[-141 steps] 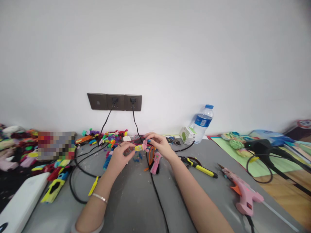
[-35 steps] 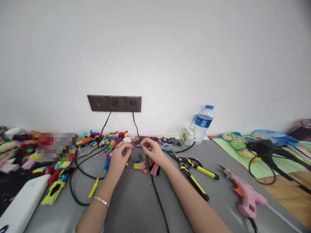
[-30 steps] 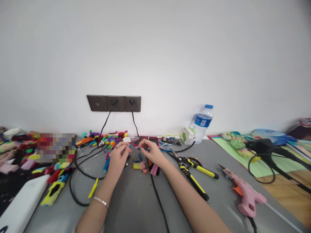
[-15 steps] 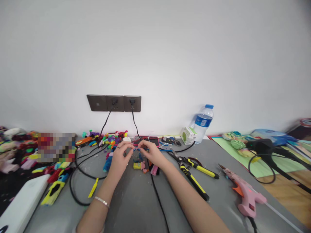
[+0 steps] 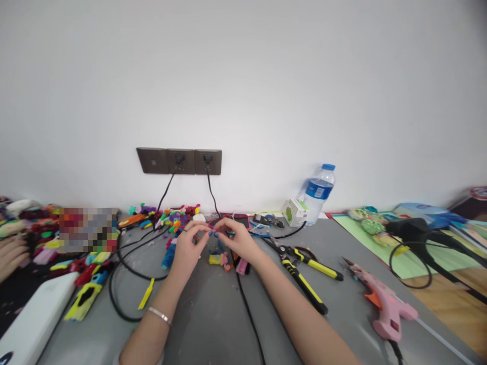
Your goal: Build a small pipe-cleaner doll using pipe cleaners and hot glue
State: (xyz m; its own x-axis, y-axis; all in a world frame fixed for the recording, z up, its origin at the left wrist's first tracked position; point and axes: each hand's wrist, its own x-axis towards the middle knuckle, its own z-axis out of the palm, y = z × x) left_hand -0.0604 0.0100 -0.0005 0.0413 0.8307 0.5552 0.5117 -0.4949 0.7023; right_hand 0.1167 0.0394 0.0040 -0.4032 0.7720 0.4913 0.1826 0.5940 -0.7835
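Observation:
My left hand (image 5: pixel 190 243) and my right hand (image 5: pixel 236 241) meet above the grey table, thumb and fingertips of each pinched together. Between the fingertips is something tiny and pinkish, too small to make out; the blue at the tips looks like nail polish. Just below my hands lie small fuzzy pieces, among them a yellow-and-pink one (image 5: pixel 217 259) and a pink one (image 5: pixel 242 266). A blue fuzzy bundle (image 5: pixel 168 255) lies beside my left wrist. Behind my right hand is a phone with a pink-red edge (image 5: pixel 243 221), partly covered.
Yellow-black pliers (image 5: pixel 304 284) and a pink glue gun (image 5: pixel 390 309) lie to the right. A water bottle (image 5: pixel 319 192) leans by the wall beside a small box (image 5: pixel 295 212). Black cables (image 5: pixel 249 309) cross the table. Another person's hand (image 5: pixel 11 256) is at far left, near colourful fuzzy pieces.
My fingertips have drawn slightly closer together, and a pinkish bit now shows between them. Another person's hand has come into view at the far left.

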